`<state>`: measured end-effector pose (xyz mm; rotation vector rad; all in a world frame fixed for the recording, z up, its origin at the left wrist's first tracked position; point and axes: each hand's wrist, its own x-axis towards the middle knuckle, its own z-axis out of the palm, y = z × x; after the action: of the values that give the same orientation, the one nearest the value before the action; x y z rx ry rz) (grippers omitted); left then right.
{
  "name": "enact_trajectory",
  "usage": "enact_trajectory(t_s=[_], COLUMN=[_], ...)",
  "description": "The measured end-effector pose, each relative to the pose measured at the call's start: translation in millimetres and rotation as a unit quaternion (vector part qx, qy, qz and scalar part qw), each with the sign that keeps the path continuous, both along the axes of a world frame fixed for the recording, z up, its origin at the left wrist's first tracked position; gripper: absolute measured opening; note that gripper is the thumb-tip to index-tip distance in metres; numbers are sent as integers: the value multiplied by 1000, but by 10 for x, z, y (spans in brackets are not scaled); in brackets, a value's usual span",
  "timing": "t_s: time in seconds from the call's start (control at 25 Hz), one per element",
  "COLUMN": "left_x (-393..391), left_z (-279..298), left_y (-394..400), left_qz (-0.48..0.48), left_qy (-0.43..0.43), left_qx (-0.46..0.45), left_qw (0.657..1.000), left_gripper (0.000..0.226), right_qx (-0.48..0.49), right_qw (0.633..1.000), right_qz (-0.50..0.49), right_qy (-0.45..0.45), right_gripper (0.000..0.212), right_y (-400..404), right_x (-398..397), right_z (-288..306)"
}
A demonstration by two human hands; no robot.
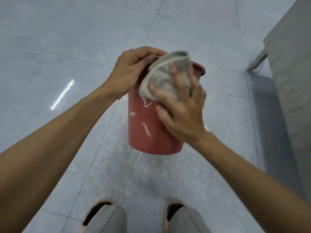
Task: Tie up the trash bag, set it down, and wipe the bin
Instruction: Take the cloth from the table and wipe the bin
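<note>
A person holds a round, red plastic bin off the pale grey tiled floor, its smooth, slightly tapered wall streaked with whitish smears and scuffs and its flared rim tipped away from the camera. The left hand is closed over the near-left part of the rim, fingers curled tight and thumb tucked against the edge. The right hand presses a crumpled grey cloth, soft and nubby with a stitched hem, against the upper wall and mouth of the bin; its fingers are spread wide and flat across the fabric, the fingertips sinking into the folds. The cloth covers most of the opening, so the inside of the bin cannot be seen. The glossy tiles, crossed by thin dark grout lines, carry a bright streak of reflected light at left. Two slippers with pink trim show at the bottom edge, beneath grey trouser legs. A grey piece of furniture with a metal leg stands at right.
</note>
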<state>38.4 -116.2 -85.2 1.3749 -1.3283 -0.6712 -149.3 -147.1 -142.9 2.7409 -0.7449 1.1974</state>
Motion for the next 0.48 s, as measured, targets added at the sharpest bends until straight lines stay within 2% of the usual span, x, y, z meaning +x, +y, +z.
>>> enact_trajectory(t_s=[0.12,0.2,0.28,0.36,0.48], left_x=[105,145,153,142,147], left_z=[-33,-76,-120,-122,-61], left_y=[61,111,143,139,85], left_qz=[9,52,80,73,58], left_qy=[-5,-22,-40,-18,9], left_qx=[11,20,20,10,9], left_qw=[1000,998,996,997,998], left_gripper=[28,19,9,12,20], right_qx=[-51,-98,-111,-108,-92], right_qw=[990,958,931,948,992], right_qz=[97,197,264,250,83], right_qy=[91,185,226,168,17], right_gripper=[33,32,30,34,37], right_y=[522,679,705,577,76], right_x=[-350,-662,-804,-718,-285], right_z=[-474,-618,-551,-348,59])
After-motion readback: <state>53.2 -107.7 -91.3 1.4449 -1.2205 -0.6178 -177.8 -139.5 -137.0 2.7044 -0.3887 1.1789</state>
